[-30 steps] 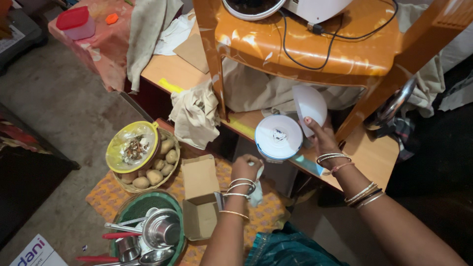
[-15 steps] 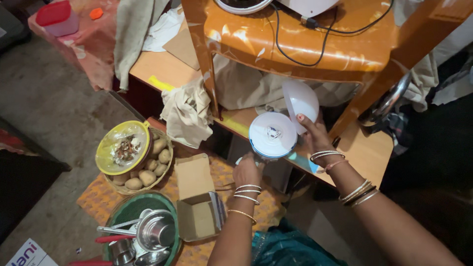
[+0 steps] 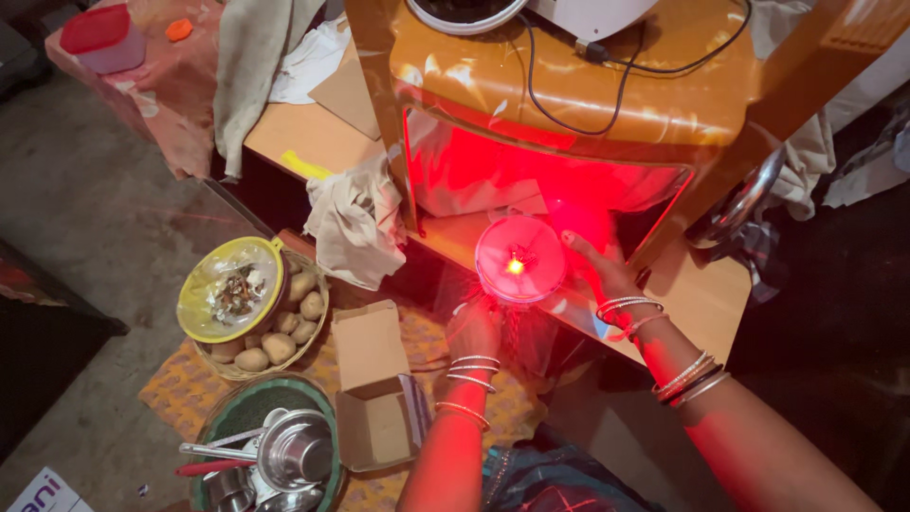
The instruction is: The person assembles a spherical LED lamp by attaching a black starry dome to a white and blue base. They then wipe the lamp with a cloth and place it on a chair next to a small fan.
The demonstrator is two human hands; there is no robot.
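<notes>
A round white dome lamp (image 3: 519, 258) glows red with a bright point at its centre, held over the lower wooden shelf (image 3: 697, 299). My right hand (image 3: 607, 275) cups its right side and back. My left hand (image 3: 476, 327) reaches up under the lamp's lower edge, with its fingers at the base; whether it grips is unclear. Both wrists carry several bangles. Red light spills onto the shelf and the cloth behind it.
An open cardboard box (image 3: 379, 384) lies on the patterned mat. Left of it stand a basket of potatoes (image 3: 275, 337) under a yellow plate (image 3: 232, 289), and a green tub of steel utensils (image 3: 275, 450). A rag (image 3: 355, 223) hangs off the shelf. An orange table (image 3: 569, 85) stands above.
The lamp has lit up red; before it was unlit and white. My hands and the lamp have shifted slightly left and up along the shelf.
</notes>
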